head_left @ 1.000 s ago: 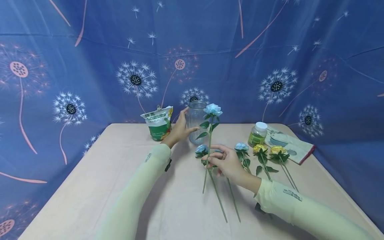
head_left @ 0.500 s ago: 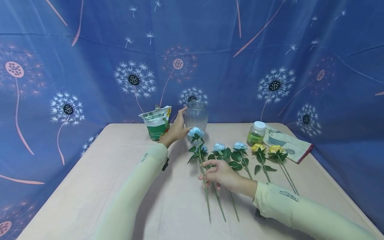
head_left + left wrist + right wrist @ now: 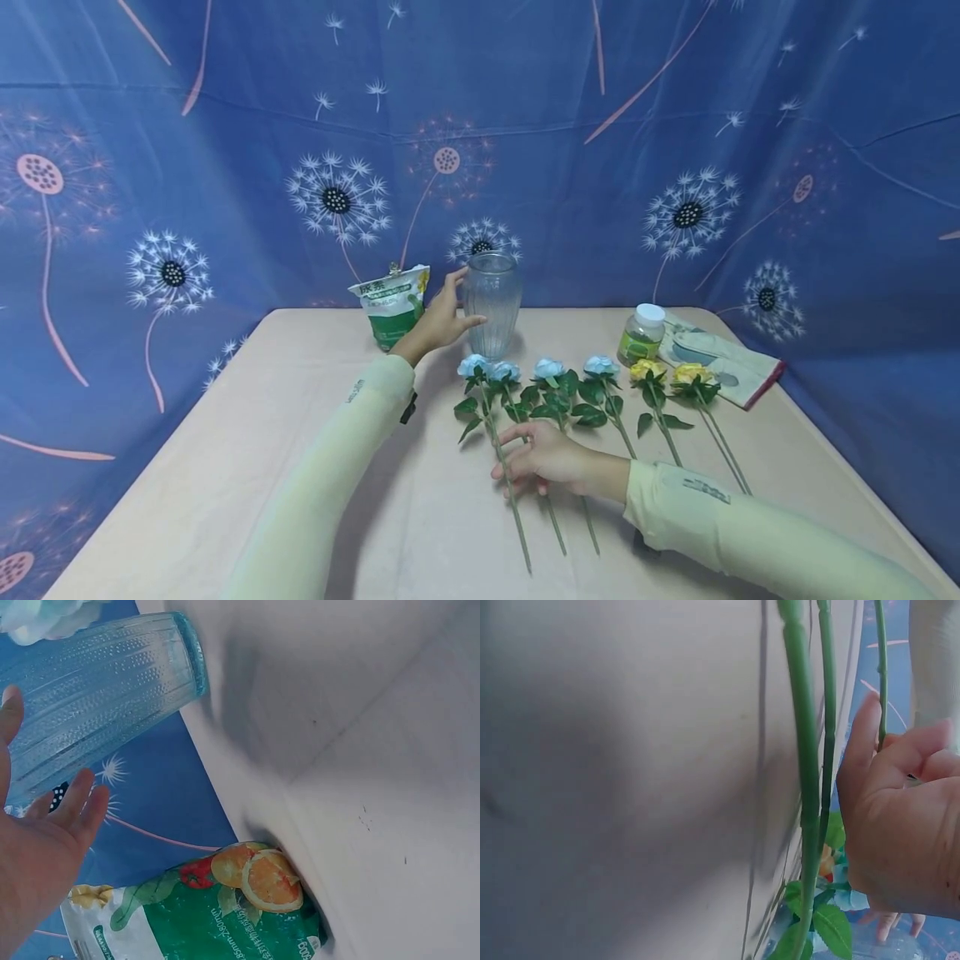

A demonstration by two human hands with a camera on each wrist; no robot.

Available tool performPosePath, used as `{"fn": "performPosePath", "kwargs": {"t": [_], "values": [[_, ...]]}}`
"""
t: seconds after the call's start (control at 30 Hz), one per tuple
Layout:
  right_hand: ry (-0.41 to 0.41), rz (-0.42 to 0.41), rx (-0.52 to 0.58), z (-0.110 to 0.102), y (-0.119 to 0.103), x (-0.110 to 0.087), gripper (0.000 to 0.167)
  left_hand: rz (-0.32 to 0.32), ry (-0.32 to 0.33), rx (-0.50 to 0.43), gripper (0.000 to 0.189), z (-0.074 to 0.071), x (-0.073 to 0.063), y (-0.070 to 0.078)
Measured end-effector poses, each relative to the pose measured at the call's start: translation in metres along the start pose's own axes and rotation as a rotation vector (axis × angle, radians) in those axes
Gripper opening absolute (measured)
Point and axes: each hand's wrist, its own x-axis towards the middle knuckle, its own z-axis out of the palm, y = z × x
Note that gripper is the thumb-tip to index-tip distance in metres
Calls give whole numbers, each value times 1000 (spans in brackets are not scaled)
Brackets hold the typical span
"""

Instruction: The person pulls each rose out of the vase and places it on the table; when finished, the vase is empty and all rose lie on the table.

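Note:
My left hand [image 3: 441, 322] is at the left side of a clear ribbed glass vase [image 3: 495, 302] that stands upright near the table's back edge. In the left wrist view its fingers are spread and fairly straight beside the glass; firm contact cannot be told. My right hand [image 3: 553, 461] pinches the green stem of a blue artificial rose [image 3: 474, 365], low over the table, the bloom pointing toward the vase. Right of it, other blue roses [image 3: 549, 368] lie side by side, some stems partly hidden behind my right hand. Two yellow roses [image 3: 647, 372] lie farther right.
A green and white clipped pouch [image 3: 392, 310] stands left of the vase. A white-lidded jar [image 3: 642, 335] is at the back right, beside a pale glove [image 3: 723, 357] with a red edge. A blue dandelion-print cloth [image 3: 570, 192] hangs behind the table.
The blue rose in my right hand has come down from in front of the vase to low over the table, shifting left beside the other roses. My left hand stays by the vase.

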Motion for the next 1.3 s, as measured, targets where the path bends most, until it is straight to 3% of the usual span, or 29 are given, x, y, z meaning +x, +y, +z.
{"fn": "performPosePath", "kwargs": {"t": [0.63,0.93,1.17,1.3], "values": [[-37,108,26,7,6,17,49,5,3,-1,95,2,-1,-4],[3,87,-15,4,1,14,42,-4,1,-3,95,2,-3,-1],[6,65,-139,-10,-13,2,42,-16,-6,63,97,0,-4,5],[15,14,-140,-20,-19,-3,46,-8,-9,92,97,-1,-4,6]]}}
